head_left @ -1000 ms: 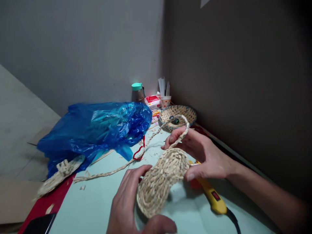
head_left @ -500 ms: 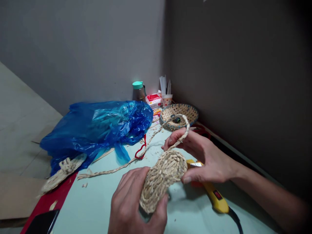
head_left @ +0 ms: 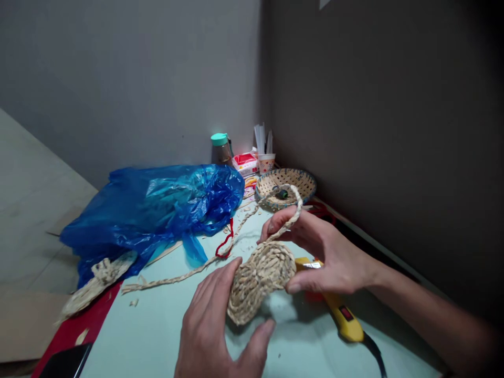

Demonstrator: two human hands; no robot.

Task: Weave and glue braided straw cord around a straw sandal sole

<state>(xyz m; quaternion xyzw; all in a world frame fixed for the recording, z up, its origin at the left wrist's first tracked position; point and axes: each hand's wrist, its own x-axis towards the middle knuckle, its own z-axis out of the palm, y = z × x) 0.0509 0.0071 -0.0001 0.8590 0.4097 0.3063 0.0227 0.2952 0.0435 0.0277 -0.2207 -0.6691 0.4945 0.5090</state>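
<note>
A coiled straw-braid piece (head_left: 260, 281), waisted like a shoe sole, is held tilted above the table. My right hand (head_left: 328, 252) grips its right end, thumb on the near edge and fingers by the braided cord at the top. That cord (head_left: 298, 202) loops up over my fingers, and a long braid (head_left: 173, 281) lies behind on the table. At the piece's left edge my left hand (head_left: 220, 320) rests its fingers, its thumb spread away from the braid. A yellow hot glue gun (head_left: 342, 315) lies beneath and beyond my right hand, partly hidden.
A blue plastic bag (head_left: 157, 210) covers the table's back left. Behind stand a teal-lidded bottle (head_left: 220, 147), a paper cup (head_left: 266, 164) of glue sticks and a woven basket (head_left: 307, 184). Another straw piece (head_left: 94, 286), red yarn (head_left: 224, 249) and a phone (head_left: 66, 362) lie left.
My left thumb has come off the near face of the coiled piece and spread away. The piece has turned slightly, showing more of its face. My right hand keeps its hold.
</note>
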